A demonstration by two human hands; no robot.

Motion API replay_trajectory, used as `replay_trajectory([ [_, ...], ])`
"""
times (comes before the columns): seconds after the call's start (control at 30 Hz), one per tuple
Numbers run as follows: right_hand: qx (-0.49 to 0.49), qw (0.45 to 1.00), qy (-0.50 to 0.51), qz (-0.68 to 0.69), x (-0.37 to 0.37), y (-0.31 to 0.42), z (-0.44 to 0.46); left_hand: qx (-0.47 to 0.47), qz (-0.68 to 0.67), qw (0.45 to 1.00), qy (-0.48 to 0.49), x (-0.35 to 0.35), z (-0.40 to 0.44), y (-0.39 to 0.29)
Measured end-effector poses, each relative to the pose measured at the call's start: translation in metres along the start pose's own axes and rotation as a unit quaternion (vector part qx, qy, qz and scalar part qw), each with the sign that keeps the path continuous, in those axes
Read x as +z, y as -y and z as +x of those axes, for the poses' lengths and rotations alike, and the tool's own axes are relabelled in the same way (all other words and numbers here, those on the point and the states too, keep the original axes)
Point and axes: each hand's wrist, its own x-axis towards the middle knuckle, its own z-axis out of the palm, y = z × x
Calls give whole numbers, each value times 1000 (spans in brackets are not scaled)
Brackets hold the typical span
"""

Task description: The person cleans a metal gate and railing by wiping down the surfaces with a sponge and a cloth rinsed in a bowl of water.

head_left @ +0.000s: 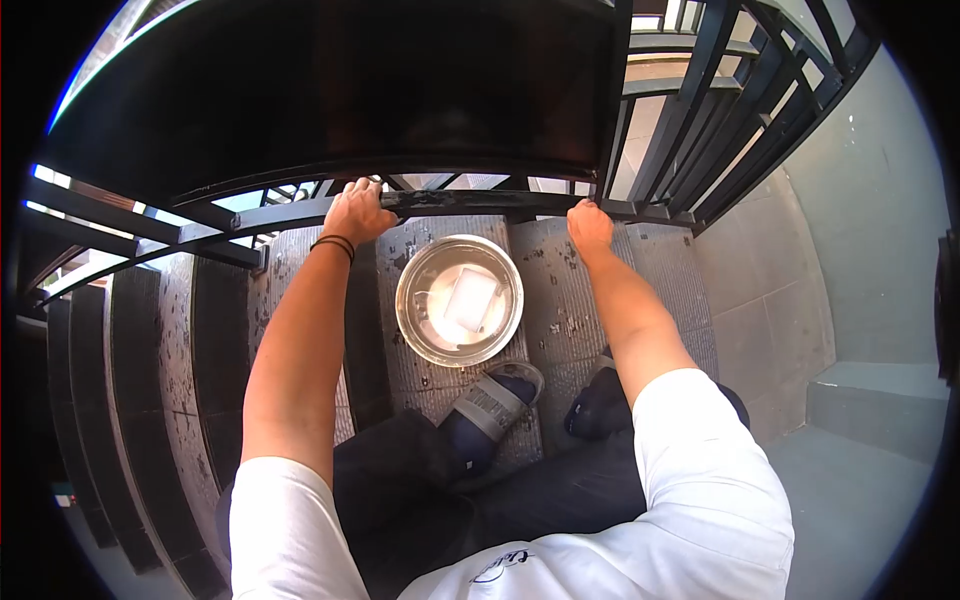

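Observation:
My left hand [358, 210], with dark bands at the wrist, is closed over the lower bar of a black metal railing [460, 203]. Farther right along this bar, my right hand [590, 226] is closed at its edge; the fingertips are hidden. Between my forearms a round metal basin [403, 310] stands on a stair step, just below the bar. Liquid shines inside it, around a whitish rectangular patch [470, 299]; whether that is an object or a reflection I cannot tell. Dark, wet-looking marks show on the bar between my hands.
A large black panel [350, 90] rises above the bar. Stair steps [180, 350] run down at the left, speckled with dark flakes. My slippered feet [490, 405] are close below the basin. Upright bars [690, 110] stand at upper right, beside a grey wall [870, 250].

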Motion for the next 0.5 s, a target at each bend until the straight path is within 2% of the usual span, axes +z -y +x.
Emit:
replay_trajectory([
  [0.03,-5,1000,3,-4,-3,-4,-8,23,-7,999,-22,4,-4,10],
  [0.07,-9,997,70,-10,-7,-11,-20,47,-12,998,-47,5,-7,23],
  [0.1,-13,990,136,-18,-13,-19,-34,90,26,989,-113,3,-15,35],
  [0.13,-19,991,132,-25,-15,-26,-50,109,53,983,-135,-13,-32,35],
  [0.2,38,986,158,-26,-19,-38,-87,98,69,993,-15,-48,-55,37],
  [0.23,31,986,159,-35,-24,-38,-92,80,85,993,5,-60,-65,41],
  [0.3,228,962,126,77,-43,-31,-109,64,93,993,42,-71,-78,59],
  [0.33,227,963,129,72,-56,-33,-109,30,87,993,76,-86,-89,57],
  [0.4,314,922,126,187,-83,-37,-93,-9,84,994,71,-104,-105,57],
  [0.47,290,934,88,190,-87,-54,-66,-53,82,989,113,-124,-107,53],
  [0.5,283,926,82,235,-72,-74,-44,-31,107,989,96,-129,-108,52],
])
